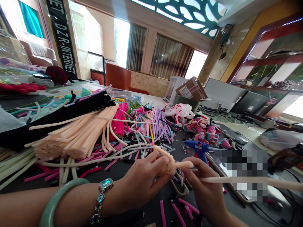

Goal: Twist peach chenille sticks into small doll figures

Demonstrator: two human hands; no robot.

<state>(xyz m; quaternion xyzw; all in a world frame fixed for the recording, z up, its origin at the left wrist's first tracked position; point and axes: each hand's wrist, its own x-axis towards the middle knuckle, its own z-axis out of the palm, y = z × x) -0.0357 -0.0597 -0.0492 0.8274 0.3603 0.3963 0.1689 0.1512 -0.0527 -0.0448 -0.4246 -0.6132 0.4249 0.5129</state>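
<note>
My left hand (146, 173), with a green bangle and a jewelled bracelet on its arm, is closed around a coiled piece of peach pipe cleaner (169, 164). A short straight end of it sticks out to the right. Close beside it, my right hand (205, 186) pinches a long pale peach pipe cleaner (251, 180), whose length runs off past the right edge. Whether this strand joins the coil is hidden by my fingers. Between and below the hands show dark scissors handles (181, 190); I cannot tell whether they touch my right hand.
A thick bundle of peach pipe cleaners (78, 138) lies left, by a black bundle (59, 115). Behind are pink (119, 121) and lilac strands (161, 124). A blue glue gun (200, 148) and a phone-like device (233, 176), partly blurred, lie right. Pink offcuts (177, 212) lie in front.
</note>
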